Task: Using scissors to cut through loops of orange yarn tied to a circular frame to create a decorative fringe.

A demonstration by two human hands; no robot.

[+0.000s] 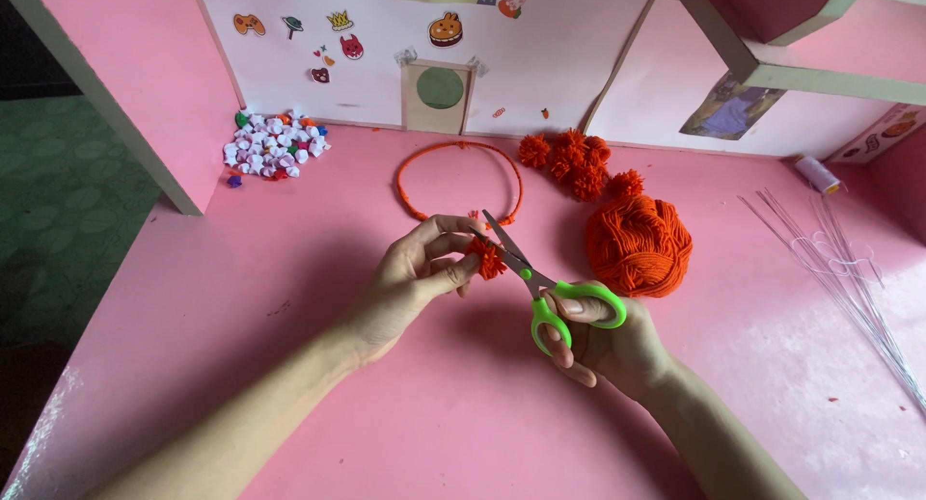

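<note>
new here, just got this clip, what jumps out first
At centre, the left hand pinches a small fluffy orange yarn pompom while the right hand works green-handled scissors at it. Right of them sits a fat orange yarn ball, all on a bright pink table.

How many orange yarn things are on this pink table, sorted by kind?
Small pompom, held in the left hand at the scissors in the right hand: 1
Pompoms lying by the wall, bunched, about: 5
Yarn ball: 1
Yarn-wrapped ring: 1
Total: about 8
</note>
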